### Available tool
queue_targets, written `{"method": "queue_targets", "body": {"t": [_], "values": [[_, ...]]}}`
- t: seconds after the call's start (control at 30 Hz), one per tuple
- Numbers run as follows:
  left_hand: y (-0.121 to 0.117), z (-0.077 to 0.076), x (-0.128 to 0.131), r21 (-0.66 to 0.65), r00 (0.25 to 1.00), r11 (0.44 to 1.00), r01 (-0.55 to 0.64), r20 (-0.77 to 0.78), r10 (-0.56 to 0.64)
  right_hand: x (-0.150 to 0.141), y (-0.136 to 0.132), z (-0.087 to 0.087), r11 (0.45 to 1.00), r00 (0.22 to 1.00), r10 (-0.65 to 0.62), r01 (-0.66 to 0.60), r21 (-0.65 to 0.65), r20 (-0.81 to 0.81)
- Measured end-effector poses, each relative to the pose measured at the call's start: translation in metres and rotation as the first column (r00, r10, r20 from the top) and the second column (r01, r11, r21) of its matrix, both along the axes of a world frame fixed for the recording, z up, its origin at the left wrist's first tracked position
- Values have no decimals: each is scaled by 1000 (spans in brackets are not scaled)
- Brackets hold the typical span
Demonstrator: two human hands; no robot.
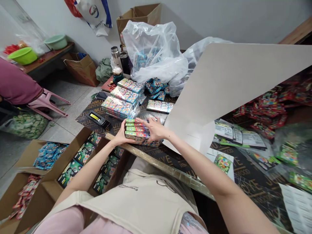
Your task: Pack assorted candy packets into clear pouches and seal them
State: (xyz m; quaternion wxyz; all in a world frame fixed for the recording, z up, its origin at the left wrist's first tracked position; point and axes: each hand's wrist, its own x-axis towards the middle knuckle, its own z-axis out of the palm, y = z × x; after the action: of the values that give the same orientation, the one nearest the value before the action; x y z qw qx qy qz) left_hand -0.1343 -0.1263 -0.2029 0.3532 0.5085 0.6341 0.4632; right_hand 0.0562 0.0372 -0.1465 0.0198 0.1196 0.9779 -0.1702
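At the table's near edge I see a small patterned box [136, 139] with a row of green and red packets [136, 129] along its top. My left hand [121, 136] is closed around the box's left end. Across the packets and the right side lies my right hand [156, 130], its fingers bent and gripping; part of the box is hidden under it. Just behind, several wrapped patterned boxes [117, 106] stand in stacks. Another patterned box [160, 106] lies to their right, near a heap of blue packets [157, 88].
A large pale sheet [234, 78] rises on the right, with red packets [268, 107] behind it. A black tape cutter [97, 119] lies left. Cartons [55, 188] stand below the table's left side. A person in pink [18, 81] sits far left.
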Motion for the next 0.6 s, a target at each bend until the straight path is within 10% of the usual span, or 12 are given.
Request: {"method": "queue_targets", "body": {"t": [0.13, 0.6], "values": [[9, -3, 5, -2, 984, 996, 86, -158, -85, 5, 5, -2, 997, 999, -31, 33, 74, -18], [11, -19, 8, 11, 989, 989, 145, 31, -145, -2, -6, -15, 990, 1000, -6, 7, 139, -6]]}}
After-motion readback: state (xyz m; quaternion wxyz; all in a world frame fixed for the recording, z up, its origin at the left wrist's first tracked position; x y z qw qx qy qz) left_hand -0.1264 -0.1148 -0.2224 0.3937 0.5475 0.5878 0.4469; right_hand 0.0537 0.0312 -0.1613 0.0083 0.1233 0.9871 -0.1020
